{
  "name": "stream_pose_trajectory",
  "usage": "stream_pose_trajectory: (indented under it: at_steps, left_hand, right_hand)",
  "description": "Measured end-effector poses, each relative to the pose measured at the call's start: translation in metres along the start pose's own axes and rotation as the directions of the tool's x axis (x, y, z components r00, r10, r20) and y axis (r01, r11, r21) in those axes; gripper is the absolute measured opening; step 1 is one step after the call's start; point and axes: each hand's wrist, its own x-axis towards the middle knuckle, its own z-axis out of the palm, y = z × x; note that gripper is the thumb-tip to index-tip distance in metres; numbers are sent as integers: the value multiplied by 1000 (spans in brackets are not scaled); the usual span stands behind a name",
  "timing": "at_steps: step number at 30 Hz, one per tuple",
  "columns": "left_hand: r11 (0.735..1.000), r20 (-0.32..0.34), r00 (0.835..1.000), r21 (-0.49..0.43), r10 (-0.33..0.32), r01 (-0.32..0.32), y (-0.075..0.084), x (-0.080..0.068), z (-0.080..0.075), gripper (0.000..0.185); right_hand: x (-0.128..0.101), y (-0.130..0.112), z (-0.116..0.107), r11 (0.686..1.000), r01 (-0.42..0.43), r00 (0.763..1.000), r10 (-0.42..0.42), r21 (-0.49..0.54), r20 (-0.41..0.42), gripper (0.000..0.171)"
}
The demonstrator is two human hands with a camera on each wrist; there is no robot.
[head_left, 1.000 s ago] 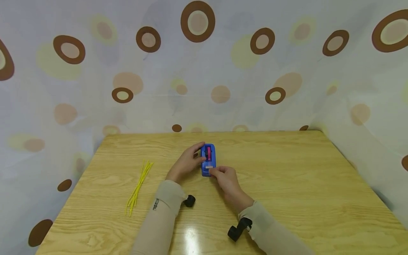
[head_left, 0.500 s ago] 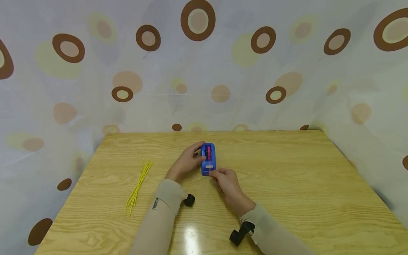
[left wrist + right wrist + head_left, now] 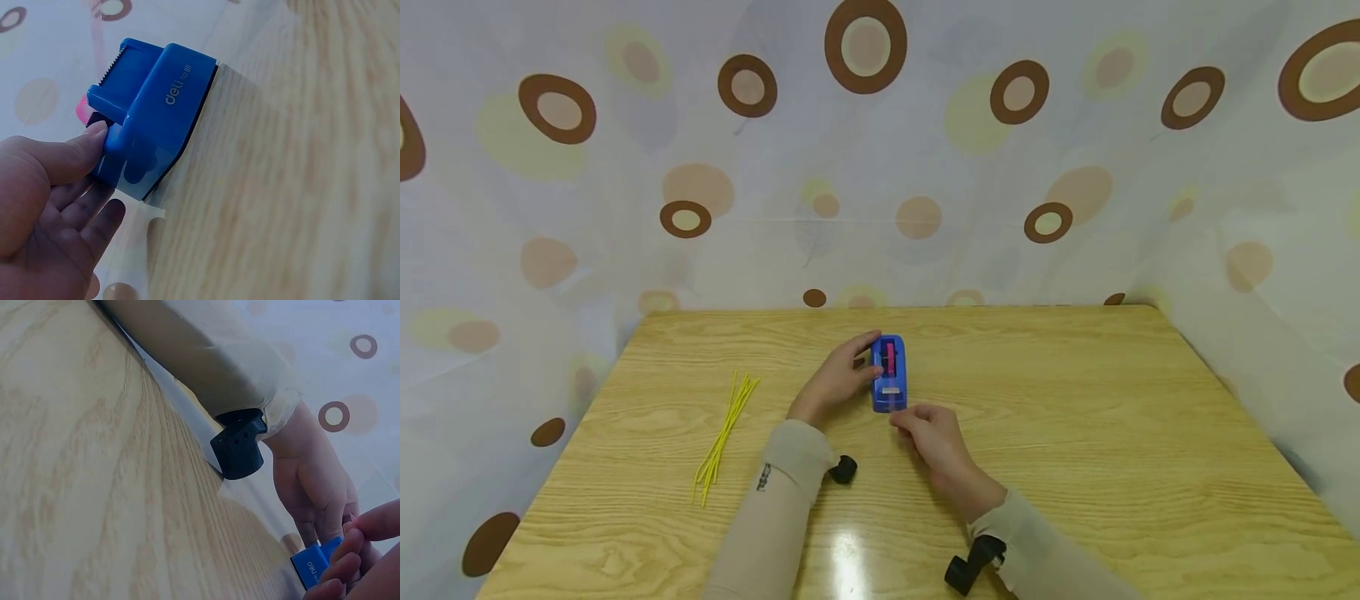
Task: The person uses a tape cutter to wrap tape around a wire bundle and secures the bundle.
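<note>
Blue plastic tape dispenser (image 3: pixel 889 374) sits mid-counter (image 3: pixel 1075 433); we judge it rigid, light and prone to sliding, best braced at the sides. Our left hand (image 3: pixel 838 382) grips its left side, thumb on top. Our right hand (image 3: pixel 928 433), fingers pinched, apparently on the tape end, now sits nearer us than a second ago. Yellow ties (image 3: pixel 724 437) lie left.

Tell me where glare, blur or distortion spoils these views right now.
Head view: a bright glare patch on the table near the sleeves, and wide-angle bending of the edges. Left wrist view: the blue tape dispenser is sharp, the wood beyond it soft. Right wrist view: the fingertips are blurred, too close to the lens.
</note>
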Motion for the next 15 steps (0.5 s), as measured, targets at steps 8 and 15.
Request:
stream_pose_trajectory:
  at_steps: [8,15]
  left_hand:
    - [1000,-1,1000,-5,-3,3,3,-2,0,60]
    - [999,-18,999,3,-32,32,2,-3,0,60]
  right_hand:
    - [-9,0,-2,1000,-22,1000,22,3,7,18]
    - [-14,1,-3,1000,-19,1000,19,3,2,17]
